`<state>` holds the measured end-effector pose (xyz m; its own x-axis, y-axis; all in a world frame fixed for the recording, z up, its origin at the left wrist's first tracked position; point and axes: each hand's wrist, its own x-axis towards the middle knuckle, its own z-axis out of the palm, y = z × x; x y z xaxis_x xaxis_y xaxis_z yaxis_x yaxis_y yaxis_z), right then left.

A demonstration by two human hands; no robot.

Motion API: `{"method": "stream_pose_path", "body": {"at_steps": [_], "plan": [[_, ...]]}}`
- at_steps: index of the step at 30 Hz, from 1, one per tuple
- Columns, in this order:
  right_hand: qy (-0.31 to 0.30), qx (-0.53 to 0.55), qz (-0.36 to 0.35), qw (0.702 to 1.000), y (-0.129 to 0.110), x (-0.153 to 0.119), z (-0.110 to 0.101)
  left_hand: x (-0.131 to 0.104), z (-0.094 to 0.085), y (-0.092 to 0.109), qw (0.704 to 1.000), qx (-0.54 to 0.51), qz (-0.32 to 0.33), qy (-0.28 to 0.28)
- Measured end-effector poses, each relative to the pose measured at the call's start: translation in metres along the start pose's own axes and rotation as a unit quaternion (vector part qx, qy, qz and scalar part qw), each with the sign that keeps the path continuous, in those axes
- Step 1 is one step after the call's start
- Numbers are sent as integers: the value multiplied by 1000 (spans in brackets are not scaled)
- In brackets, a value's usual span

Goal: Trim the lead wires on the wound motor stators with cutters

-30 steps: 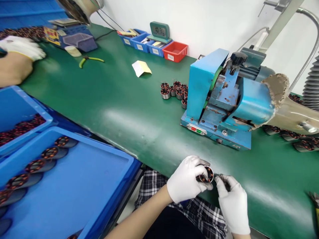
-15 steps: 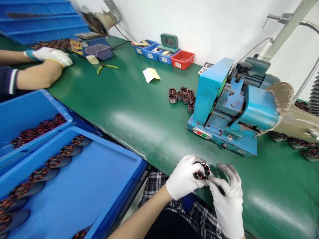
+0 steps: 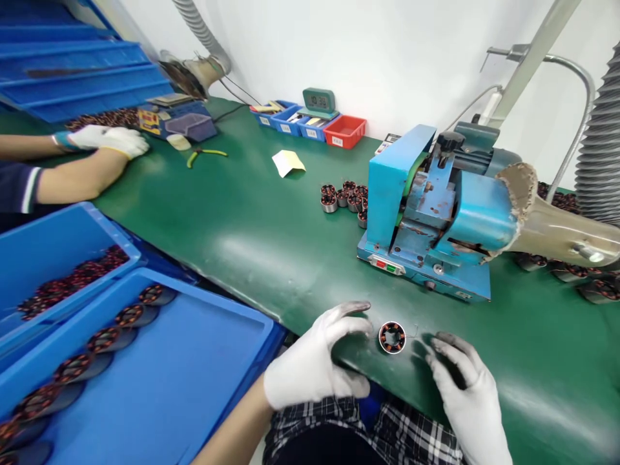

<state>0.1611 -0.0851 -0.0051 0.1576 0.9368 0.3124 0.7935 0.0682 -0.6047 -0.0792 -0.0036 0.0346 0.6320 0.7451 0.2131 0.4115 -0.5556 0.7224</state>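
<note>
A round metal ring with copper windings inside (image 3: 392,338) rests on the green table (image 3: 271,239) near its front edge, with thin wire ends sticking out on its right. My left hand (image 3: 322,361), in a white glove, is left of the ring, its fingers apart and curved, holding nothing. On the ring's other side is my right hand (image 3: 467,387), also gloved, with fingers apart and nothing between them. Both gloves have dark fingertips. Neither hand touches the ring.
Behind the ring stands a blue machine (image 3: 426,239), with several wound rings (image 3: 341,197) to its left. A blue tray (image 3: 159,361) with a row of rings is at the lower left. Another person's gloved hands (image 3: 119,141) are at the far left.
Both hands have let go of the wound ring and moved apart, the left leftward and the right slightly rightward. The ring now lies on the table. The camera view has shifted slightly.
</note>
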Motion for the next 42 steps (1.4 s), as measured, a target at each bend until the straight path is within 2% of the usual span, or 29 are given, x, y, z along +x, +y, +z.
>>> {"method": "stream_pose_path", "body": {"at_steps": [2,3,5,8,10,12,15,17,19,23,25,27,29,30,31,34,36,38,41,42], "plan": [[-63,-35,-54,996,-12,1,3,5,4,19,998,-31,35,41],[-106,-65,-71,990,-17,3,7,10,9,27,996,-39,64,42],[-185,-108,-77,974,-24,7,15,25,22,34,993,-30,117,6],[-240,-46,-41,969,-22,11,24,46,40,28,993,4,99,-64],[-231,14,-5,973,-17,11,25,53,47,18,991,0,63,-119],[-197,15,34,980,-14,8,24,53,49,11,988,-2,43,-146],[-133,-2,89,987,-16,6,22,50,49,9,990,8,40,-134],[-114,56,139,982,-20,8,20,48,50,11,991,16,49,-124],[-121,148,202,961,-24,11,17,48,51,12,990,33,53,-124],[-153,302,319,885,-27,19,11,48,55,15,986,89,47,-132],[-147,349,360,853,-23,22,6,48,58,17,984,112,41,-136],[-94,396,389,826,-15,24,0,47,60,18,983,122,34,-134],[-8,421,402,813,-7,24,-5,45,64,18,986,117,29,-118],[16,419,400,815,-4,23,-7,44,65,18,987,114,28,-106],[16,408,392,825,-3,21,-7,43,67,17,989,113,26,-94],[-82,321,327,885,-7,13,3,41,71,16,990,120,29,-75],[-103,237,276,926,-12,8,10,40,72,16,989,125,34,-70],[-55,162,269,948,-11,6,13,40,72,15,989,125,36,-66],[84,117,334,932,2,4,4,40,73,16,991,119,34,-59],[109,115,345,925,7,3,-1,40,74,16,991,117,34,-57]]}}
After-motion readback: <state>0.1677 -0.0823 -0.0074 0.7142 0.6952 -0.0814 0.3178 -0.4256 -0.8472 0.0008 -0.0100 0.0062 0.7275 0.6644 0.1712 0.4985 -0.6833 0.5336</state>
